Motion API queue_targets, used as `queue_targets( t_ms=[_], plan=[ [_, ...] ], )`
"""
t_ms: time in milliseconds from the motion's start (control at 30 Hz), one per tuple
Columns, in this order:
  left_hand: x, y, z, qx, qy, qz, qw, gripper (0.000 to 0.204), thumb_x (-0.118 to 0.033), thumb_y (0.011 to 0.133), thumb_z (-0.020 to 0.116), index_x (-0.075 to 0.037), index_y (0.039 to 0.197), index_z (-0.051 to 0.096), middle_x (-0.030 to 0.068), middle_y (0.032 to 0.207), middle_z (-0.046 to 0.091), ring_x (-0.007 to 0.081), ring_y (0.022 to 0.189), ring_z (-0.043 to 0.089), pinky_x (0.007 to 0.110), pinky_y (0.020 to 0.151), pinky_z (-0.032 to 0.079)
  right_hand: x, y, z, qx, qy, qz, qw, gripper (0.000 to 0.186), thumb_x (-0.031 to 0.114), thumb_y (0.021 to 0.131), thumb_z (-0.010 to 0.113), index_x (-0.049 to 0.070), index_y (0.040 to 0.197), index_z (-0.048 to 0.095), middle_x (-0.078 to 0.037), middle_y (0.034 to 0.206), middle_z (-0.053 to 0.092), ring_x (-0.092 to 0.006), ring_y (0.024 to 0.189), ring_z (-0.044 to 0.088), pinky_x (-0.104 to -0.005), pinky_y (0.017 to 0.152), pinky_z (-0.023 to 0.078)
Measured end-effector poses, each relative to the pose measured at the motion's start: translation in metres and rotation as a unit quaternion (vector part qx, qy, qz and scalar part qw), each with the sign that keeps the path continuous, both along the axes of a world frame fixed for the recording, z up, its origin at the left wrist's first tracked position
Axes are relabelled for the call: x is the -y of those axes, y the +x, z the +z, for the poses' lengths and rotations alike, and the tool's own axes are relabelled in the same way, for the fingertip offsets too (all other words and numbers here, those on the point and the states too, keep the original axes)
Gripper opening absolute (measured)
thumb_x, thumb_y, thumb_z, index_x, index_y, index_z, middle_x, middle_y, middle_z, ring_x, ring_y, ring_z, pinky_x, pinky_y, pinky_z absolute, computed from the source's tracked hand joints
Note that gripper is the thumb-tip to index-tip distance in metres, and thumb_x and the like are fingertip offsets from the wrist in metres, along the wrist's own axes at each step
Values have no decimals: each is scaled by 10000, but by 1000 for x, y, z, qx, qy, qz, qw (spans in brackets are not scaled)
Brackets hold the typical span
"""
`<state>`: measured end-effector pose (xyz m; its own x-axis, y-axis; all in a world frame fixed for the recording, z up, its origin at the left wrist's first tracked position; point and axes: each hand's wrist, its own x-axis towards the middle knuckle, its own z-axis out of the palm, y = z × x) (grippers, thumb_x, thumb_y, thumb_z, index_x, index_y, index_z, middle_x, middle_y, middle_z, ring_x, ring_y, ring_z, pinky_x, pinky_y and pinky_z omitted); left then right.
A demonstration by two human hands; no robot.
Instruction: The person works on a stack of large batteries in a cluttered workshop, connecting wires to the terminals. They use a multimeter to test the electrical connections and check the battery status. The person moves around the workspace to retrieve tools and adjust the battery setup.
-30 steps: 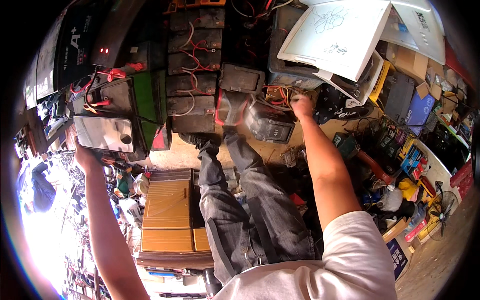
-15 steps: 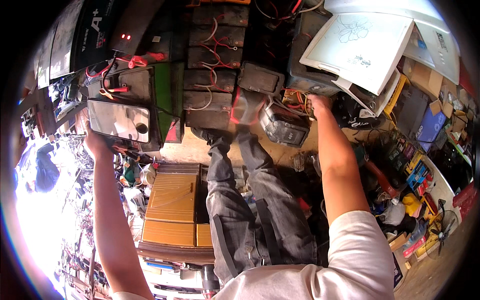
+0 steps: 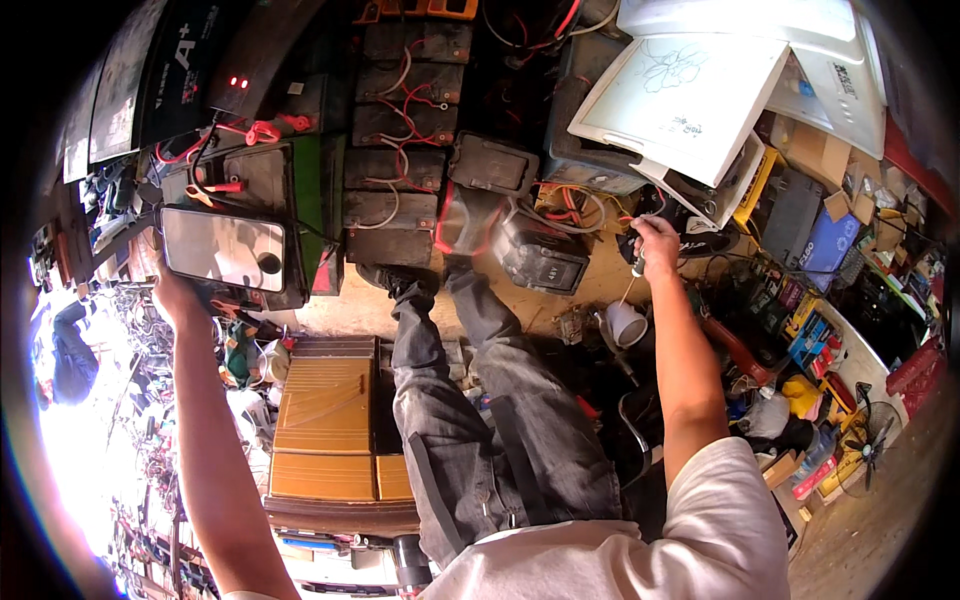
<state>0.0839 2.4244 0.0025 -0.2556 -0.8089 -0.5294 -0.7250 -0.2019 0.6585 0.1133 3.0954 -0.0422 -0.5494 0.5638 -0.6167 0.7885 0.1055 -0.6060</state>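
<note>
My left hand [image 3: 178, 300] is closed on the lower left edge of a flat, phone-like panel [image 3: 222, 247] with a glossy face, a dark rim and a dark round spot; its fingertips are hidden. Behind the panel stands a battery block [image 3: 255, 165] with red and black clip leads. My right hand [image 3: 657, 247] is closed round what looks like a screwdriver [image 3: 638, 266], its thin shaft pointing down. Below it is a white cup [image 3: 627, 324]. Left of that hand, orange and white wires [image 3: 570, 208] lie behind a black battery pack [image 3: 545, 255].
A column of wired dark batteries [image 3: 400, 125] stands ahead. White plastic panels [image 3: 685, 100] lean at the back right. A brown cabinet [image 3: 325, 420] is left of my legs. A small fan [image 3: 868, 445] and cluttered boxes are at the right; loose parts crowd the left.
My right hand has drawn back from the wires, toward the right and nearer me, with the screwdriver now visible. The white cup has come into view. My left hand still holds the panel.
</note>
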Motion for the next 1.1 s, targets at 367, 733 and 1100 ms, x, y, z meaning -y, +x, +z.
queue_targets(
  t_ms=[367, 733, 1100],
  plan=[
    [8, 3, -10, 13, -45, -44, 998, 589, -473, 877, 442, 77, 981, 625, 151, 892, 647, 229, 751, 618, 338, 671, 478, 89, 11, 6, -154, 310, 525, 778, 83, 130, 725, 635, 120, 785, 579, -43, 794, 607, -268, 668, 607, -370, 569, 493],
    [3, 3, -7, 38, -98, -72, 992, 592, -469, 883, 437, 87, 907, 639, 156, 818, 649, 233, 690, 595, 355, 686, 450, 300, -12, 8, 8, 184, 632, 753, 180, 184, 752, 573, 35, 853, 586, -145, 767, 632, -304, 661, 632, -430, 583, 514],
    [-9, -7, 10, 100, -148, -101, 979, 591, -450, 894, 416, 102, 921, 628, 212, 830, 649, 284, 727, 613, 377, 713, 454, 374, -19, -90, 138, 192, 511, 826, 193, 164, 748, 518, 48, 790, 667, -171, 853, 657, -327, 813, 644, -428, 710, 509]
  ],
)
